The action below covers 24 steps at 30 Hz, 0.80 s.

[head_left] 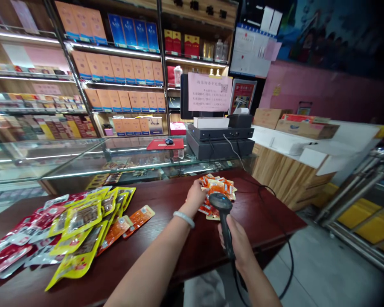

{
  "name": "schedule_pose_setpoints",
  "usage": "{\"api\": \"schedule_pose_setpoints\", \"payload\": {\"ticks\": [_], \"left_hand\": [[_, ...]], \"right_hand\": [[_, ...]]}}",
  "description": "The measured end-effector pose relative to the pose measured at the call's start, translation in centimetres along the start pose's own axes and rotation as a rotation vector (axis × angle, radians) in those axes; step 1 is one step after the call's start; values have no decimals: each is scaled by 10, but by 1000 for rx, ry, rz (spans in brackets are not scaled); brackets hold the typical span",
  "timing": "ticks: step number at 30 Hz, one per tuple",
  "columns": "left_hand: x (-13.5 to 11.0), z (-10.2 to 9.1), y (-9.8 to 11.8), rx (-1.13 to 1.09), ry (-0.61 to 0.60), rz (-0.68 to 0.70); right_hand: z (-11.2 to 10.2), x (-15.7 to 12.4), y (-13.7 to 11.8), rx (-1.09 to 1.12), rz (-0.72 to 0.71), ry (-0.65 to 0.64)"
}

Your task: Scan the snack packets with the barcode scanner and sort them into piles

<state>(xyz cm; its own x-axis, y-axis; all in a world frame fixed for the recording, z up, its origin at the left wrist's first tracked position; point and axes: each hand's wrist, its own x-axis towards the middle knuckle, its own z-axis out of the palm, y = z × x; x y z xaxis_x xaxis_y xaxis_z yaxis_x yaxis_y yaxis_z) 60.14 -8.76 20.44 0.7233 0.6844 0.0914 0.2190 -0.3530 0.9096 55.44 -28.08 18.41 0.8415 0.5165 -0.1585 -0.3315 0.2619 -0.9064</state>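
My right hand [238, 245] is wrapped round the handle of a black barcode scanner [222, 209], whose head points at a heap of small orange snack packets [219, 189] on the dark red table [166, 251]. My left hand [196, 195], a pale bracelet on its wrist, rests on the left side of that orange heap, fingers curled over the packets. The scanner's black cable [288, 251] hangs off the table's right edge.
A spread of yellow, red and orange snack packets [70, 230] covers the table's left part. Behind the table stands a glass display counter [115, 164] with a black cash register [219, 140]. Shelves of boxed goods [121, 68] fill the back wall. A metal rail [358, 192] stands on the right.
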Motion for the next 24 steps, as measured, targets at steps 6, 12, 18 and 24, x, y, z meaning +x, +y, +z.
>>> {"api": "schedule_pose_setpoints", "payload": {"ticks": [6,12,18,24], "left_hand": [[-53,-68,-20,532,-19,259],[-119,-140,-73,1104,114,30],[-140,-149,-83,1143,-25,-20],[-143,-140,-72,936,-155,145]], "right_hand": [[3,-5,8,-19,37,-59],[29,-20,30,-49,103,-288],[62,-35,39,-118,148,-373],[64,-40,40,-147,163,-360]]}}
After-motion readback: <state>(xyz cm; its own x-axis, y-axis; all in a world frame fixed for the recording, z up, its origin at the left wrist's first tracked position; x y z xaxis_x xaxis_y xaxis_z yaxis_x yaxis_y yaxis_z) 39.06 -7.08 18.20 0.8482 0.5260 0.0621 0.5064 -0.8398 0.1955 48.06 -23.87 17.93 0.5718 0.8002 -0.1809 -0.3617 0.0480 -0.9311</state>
